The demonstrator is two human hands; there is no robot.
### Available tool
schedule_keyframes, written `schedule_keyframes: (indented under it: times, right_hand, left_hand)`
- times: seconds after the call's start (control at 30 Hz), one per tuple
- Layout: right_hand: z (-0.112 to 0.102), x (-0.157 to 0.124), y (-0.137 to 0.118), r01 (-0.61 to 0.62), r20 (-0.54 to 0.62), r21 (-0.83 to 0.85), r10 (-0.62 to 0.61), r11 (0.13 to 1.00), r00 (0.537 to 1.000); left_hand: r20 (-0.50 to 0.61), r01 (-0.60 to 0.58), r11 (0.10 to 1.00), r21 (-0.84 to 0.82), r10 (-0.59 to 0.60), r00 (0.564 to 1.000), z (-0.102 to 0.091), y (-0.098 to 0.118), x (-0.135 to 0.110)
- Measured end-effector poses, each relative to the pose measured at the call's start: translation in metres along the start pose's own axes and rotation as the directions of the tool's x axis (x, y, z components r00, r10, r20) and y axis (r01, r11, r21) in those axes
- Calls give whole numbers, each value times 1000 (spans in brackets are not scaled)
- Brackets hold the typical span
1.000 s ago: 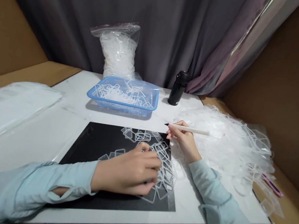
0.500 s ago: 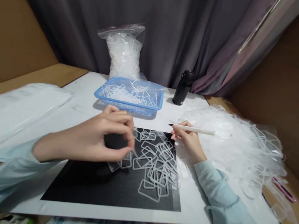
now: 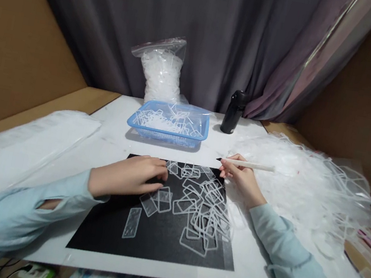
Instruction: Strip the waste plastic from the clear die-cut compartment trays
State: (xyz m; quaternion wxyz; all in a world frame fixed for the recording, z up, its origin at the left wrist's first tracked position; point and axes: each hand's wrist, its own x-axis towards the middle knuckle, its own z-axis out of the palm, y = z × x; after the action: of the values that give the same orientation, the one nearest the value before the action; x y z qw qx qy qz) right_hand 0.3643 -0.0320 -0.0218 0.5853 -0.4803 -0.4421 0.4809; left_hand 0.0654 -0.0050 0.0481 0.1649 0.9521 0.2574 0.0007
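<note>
My left hand [image 3: 135, 172] is low over the black mat [image 3: 98, 233], palm down. Its fingers are bent, with the thumb apart from them, and nothing shows between them. Just below the fingertips are two overlapping clear rectangular pieces [image 3: 164, 200] with pale rims. A single clear rectangular piece [image 3: 132, 223] lies apart, nearer me on the mat. Between the hands is a loose heap of pale rectangular frames [image 3: 207, 209]. My right hand [image 3: 241, 177] is closed on a white pen [image 3: 255, 166] with a pointed black tip, which points left above the mat's far right corner.
A blue basket [image 3: 166, 136] of white frames stands behind the mat, with a stuffed zip bag [image 3: 163, 76] behind it. A black bottle [image 3: 234, 111] stands to its right. Clear plastic [image 3: 304, 192] is piled at right; a white plastic stack [image 3: 28, 146] lies at left.
My left hand has lowered toward the mat and its pinch has loosened. The single rectangular piece near me has come into sight. My right hand still holds the pen; the view has shifted slightly.
</note>
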Motion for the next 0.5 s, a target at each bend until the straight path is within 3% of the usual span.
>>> schedule_keyframes:
  times: [0.2, 0.4, 0.5]
  right_hand:
    - [-2, 1, 3, -17, 6, 5, 17, 1000, 1000]
    - [-3, 1, 5, -32, 17, 3, 32, 999, 999]
    - [-2, 1, 4, -42, 20, 3, 42, 999, 999]
  left_hand:
    - [88, -43, 998, -46, 47, 995, 3, -6, 9]
    - [-79, -32, 999, 11, 33, 996, -4, -13, 25]
    - [-79, -88, 992, 92, 95, 992, 1, -17, 37]
